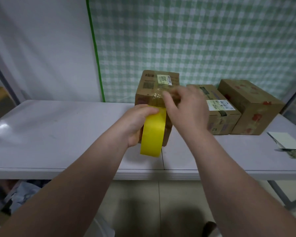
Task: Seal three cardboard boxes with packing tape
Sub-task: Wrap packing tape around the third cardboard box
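Yellow tape roll point(152, 134) sits in the left hand point(137, 122), whose fingers curl round its top edge. The roll is held against the near side of a brown box point(154, 82) in the middle of the white table point(58, 134). The right hand point(186, 106) is on the box top by a shiny tape strip point(158, 96). Its fingers are blurry, so its grip cannot be told. A second box point(219, 113) and a third box point(249, 106) stand side by side on the right.
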`<state>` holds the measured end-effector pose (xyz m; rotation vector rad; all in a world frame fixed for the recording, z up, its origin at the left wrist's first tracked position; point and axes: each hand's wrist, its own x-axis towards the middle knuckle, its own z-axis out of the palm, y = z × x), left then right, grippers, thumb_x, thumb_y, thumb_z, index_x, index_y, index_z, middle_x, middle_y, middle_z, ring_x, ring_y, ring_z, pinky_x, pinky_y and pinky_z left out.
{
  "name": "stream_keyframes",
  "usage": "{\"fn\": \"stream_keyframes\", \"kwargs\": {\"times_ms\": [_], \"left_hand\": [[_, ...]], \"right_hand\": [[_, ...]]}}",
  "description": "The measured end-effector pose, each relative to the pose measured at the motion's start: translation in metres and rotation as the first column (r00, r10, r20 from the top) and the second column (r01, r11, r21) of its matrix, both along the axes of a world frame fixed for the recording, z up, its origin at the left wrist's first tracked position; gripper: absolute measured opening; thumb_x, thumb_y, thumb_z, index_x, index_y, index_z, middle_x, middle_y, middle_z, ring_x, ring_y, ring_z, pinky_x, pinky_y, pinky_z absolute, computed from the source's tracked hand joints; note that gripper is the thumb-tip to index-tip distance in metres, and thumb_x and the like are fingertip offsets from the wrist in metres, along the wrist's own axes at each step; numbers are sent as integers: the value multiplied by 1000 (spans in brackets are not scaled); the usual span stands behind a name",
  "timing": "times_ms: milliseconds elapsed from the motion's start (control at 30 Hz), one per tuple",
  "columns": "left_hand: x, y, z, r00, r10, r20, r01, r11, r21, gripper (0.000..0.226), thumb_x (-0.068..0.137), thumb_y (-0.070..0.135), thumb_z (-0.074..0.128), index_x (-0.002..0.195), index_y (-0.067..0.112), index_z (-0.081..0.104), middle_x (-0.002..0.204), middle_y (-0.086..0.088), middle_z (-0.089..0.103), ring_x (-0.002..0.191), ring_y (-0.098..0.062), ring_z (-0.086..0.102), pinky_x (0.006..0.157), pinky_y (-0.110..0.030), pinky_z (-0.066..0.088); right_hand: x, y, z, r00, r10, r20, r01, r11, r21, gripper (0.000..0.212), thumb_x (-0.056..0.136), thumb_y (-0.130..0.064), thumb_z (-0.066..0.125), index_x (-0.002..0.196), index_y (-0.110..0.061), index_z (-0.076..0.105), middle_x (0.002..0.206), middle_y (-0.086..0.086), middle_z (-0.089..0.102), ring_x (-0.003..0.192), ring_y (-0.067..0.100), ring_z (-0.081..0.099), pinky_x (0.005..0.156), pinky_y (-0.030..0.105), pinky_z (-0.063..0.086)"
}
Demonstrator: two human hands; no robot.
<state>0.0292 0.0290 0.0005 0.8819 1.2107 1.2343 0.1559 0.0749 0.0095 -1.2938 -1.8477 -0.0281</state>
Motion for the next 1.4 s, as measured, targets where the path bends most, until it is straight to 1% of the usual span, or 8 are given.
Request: {"fn": "stream_keyframes", "kwargs": {"times_ms": [133,567,833,967,1067,1167,1233,1400], "left_hand": [[0,-2,-1,997,-71,33,71,997,9,21,92,11,53,111,6,61,86,-17,69,67,-29,68,69,-40,57],[-5,-2,-20,999,-27,26,31,989,-146,9,93,16,57,101,11,57,61,-10,67,51,-22,65,52,-32,56],[-2,9,-17,999,19,-42,-25,988,-153,9,95,19,57,103,15,58,89,-12,63,72,-24,64,61,-33,56],[2,13,-15,996,60,-68,-69,990,-125,10,95,15,55,105,13,58,84,-12,62,69,-23,62,61,-33,55],[8,16,-18,990,92,-109,-104,988,-111,12,95,13,55,106,12,60,83,-10,62,69,-21,62,63,-33,54],[15,18,-23,985,121,-125,-134,986,-103,6,94,13,57,97,16,62,91,-13,63,80,-26,62,76,-41,55],[22,18,-24,983,140,-115,-151,984,-94,9,94,12,57,100,17,61,93,-13,63,82,-28,62,77,-42,54],[32,16,-21,984,167,-65,-172,982,-73,22,94,11,56,116,16,58,89,-9,61,75,-24,61,68,-37,55]], "right_hand": [[-5,40,14,868,331,371,-253,937,-242,53,96,-50,45,146,-32,39,156,-2,30,145,25,21,117,41,13],[-13,67,17,789,362,497,-225,922,-315,61,93,-60,40,149,-41,24,161,-7,16,148,24,15,113,47,24],[-14,71,17,771,314,554,-208,947,-246,74,87,-59,55,150,-37,24,157,-6,25,139,25,31,102,44,37],[-9,71,14,798,326,507,-230,942,-243,71,89,-55,55,150,-34,26,158,-3,24,143,25,26,107,46,34],[11,63,3,905,394,162,-365,913,-185,60,94,-54,48,147,-27,38,153,2,37,141,22,32,113,44,31],[35,47,-21,948,224,-225,-237,971,-30,45,99,-42,42,137,-20,53,134,2,59,123,17,51,98,24,37],[51,35,-40,942,15,-334,-46,995,-86,35,101,-31,43,126,-18,61,119,3,67,110,19,58,81,20,37],[90,32,-96,969,-240,61,235,808,-540,28,92,-12,48,110,-17,69,110,11,66,99,29,59,71,27,39]]}}
